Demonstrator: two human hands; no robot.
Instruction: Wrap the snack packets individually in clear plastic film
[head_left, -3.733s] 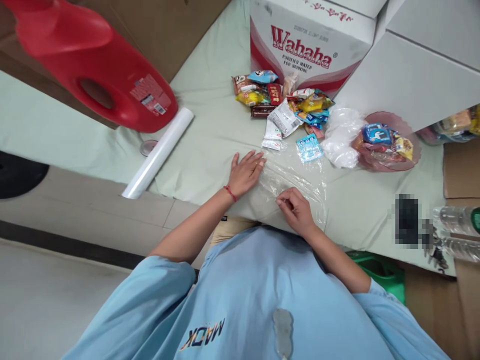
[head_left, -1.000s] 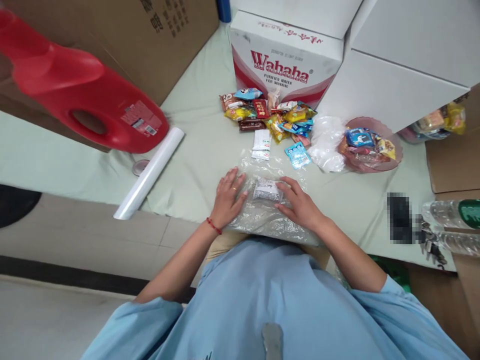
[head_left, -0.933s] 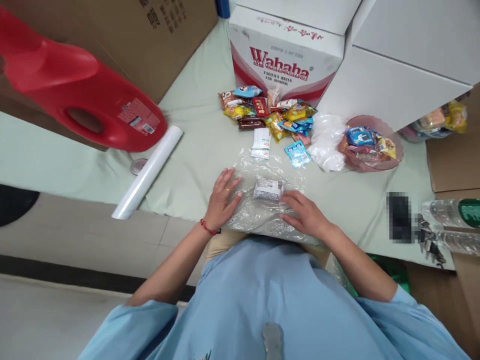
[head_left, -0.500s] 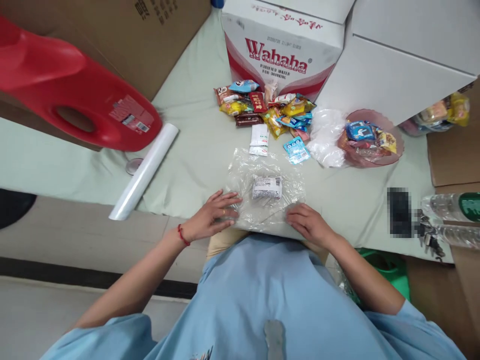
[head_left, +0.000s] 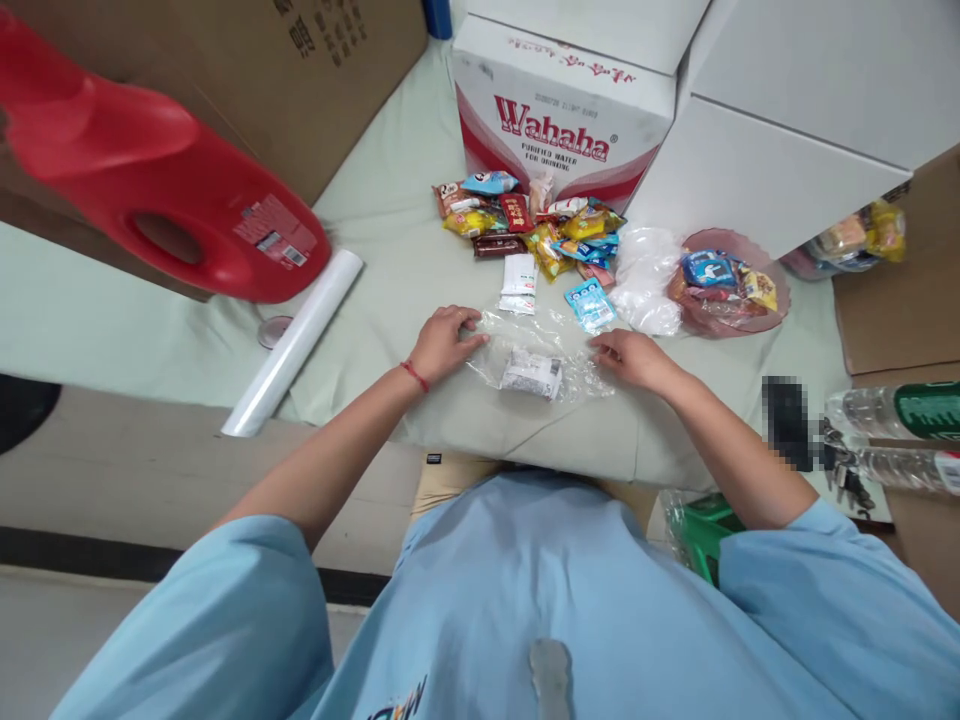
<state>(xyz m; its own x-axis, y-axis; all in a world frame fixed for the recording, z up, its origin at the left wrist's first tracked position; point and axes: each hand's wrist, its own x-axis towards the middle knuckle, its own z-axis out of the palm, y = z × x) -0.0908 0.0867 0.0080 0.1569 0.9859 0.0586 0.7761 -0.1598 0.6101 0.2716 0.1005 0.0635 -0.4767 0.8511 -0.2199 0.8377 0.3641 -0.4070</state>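
Observation:
A small white printed packet (head_left: 532, 375) lies in a sheet of clear plastic film (head_left: 574, 375) on the cloth-covered table. The film is creased, and its near part is folded up around the packet. At the film's far left corner is my left hand (head_left: 447, 342), thumb and forefinger closed on the edge. My right hand (head_left: 634, 358) has its fingertips bent together on the film's right side. Just beyond the film are white sachets (head_left: 518, 283) and a blue sachet (head_left: 591, 304).
Colourful wrapped snacks (head_left: 551, 225) are heaped against a Wahaba-style water carton (head_left: 559, 120). Right of them sit white plastic bags (head_left: 649, 280) and a pink bowl (head_left: 776, 310) of snacks. A white roll (head_left: 296, 345) and red jug (head_left: 247, 215) stand left; bottles (head_left: 862, 412) lie right.
Both my hands have moved away from my body, from the film's near corners to its far side. The near part of the film has folded over, and the packet has tilted.

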